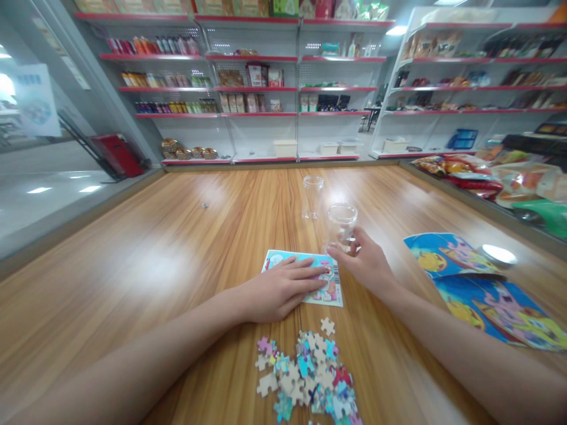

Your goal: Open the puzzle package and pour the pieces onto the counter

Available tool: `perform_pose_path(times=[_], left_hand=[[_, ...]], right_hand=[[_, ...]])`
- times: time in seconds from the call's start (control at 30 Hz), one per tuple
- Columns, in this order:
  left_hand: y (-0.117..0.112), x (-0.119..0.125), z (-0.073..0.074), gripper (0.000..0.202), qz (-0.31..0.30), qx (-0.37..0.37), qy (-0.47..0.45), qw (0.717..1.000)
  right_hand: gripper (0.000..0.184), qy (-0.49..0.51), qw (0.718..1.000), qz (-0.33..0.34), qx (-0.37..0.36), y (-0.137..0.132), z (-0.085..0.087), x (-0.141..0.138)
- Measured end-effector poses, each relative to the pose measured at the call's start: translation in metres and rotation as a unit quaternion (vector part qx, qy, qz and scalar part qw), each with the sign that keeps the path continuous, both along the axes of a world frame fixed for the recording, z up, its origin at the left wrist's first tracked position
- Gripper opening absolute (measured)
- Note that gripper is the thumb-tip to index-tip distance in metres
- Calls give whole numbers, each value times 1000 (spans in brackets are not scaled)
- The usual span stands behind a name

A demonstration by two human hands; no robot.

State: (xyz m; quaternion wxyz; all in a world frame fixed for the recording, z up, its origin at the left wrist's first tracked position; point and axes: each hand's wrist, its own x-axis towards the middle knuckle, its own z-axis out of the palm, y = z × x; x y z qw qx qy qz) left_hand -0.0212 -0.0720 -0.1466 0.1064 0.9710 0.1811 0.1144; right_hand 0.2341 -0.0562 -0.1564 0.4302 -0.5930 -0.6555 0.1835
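My left hand (283, 289) lies flat on a small printed picture card (333, 295), fingers stretched out to the right and covering much of it. Just right of the card, my right hand (365, 260) has its thumb and fingers around the lower part of a clear glass cup (341, 221). The cup stands upright. Behind it is a second clear glass (312, 198), apart from both hands. Nearer to me, a loose heap of jigsaw puzzle pieces (308, 372) lies on the wooden table (212, 248), some face up and others showing their plain backs.
To the right lie blue cartoon sheets (500, 307) beside a white round object (499, 254). A tiny object (204, 205) sits at the far left of the table. Snack bags (469, 171) stand past the right edge; stocked shelves (257, 88) line the back.
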Motion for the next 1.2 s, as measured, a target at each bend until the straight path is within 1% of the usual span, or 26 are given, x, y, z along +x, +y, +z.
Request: perform_pose_path(times=[0.07,0.13,0.2,0.3,0.37,0.47,0.53,0.63,0.7,0.73,0.87,0.93,1.13,1.2], left_hand=[[-3,2,1,49,10,2,-4,1000],[-6,4,1,48,19,0,-11,1000],[-8,6,0,47,23,-5,-34,999],[-8,9,-5,39,31,-21,-107,993],[-8,10,-8,32,50,-40,-151,986],[-7,10,-10,26,80,-56,-193,976],[-6,9,-10,24,98,-48,-218,970],[-3,4,-9,23,148,-24,-249,957],[1,1,-9,22,175,-17,-245,953],[2,-1,-8,21,178,-17,-232,956],[4,-5,-6,26,140,-13,-151,978],[2,-4,-5,30,128,-6,-130,983],[-3,-1,-4,33,132,1,-117,984],[-3,-1,-5,32,133,2,-116,984]], right_hand=[[50,-10,1000,-22,13,-2,3,-1],[51,7,998,-35,52,-6,5,-2],[48,-7,997,-16,69,-10,6,-3],[38,-67,996,61,23,-12,4,-3],[32,-83,992,95,5,-10,3,-4],[29,-86,992,97,10,-9,3,-5],[31,-97,992,84,4,-9,3,-5],[32,-112,992,53,-17,-9,3,-5],[32,-114,992,42,-25,-9,3,-5],[31,-113,992,40,-26,-9,3,-5],[30,-110,993,39,-26,-9,2,-5],[31,-104,993,39,-23,-9,2,-5],[42,-82,996,34,-8,-8,-1,-6],[50,-71,997,33,1,-8,-2,-7]])
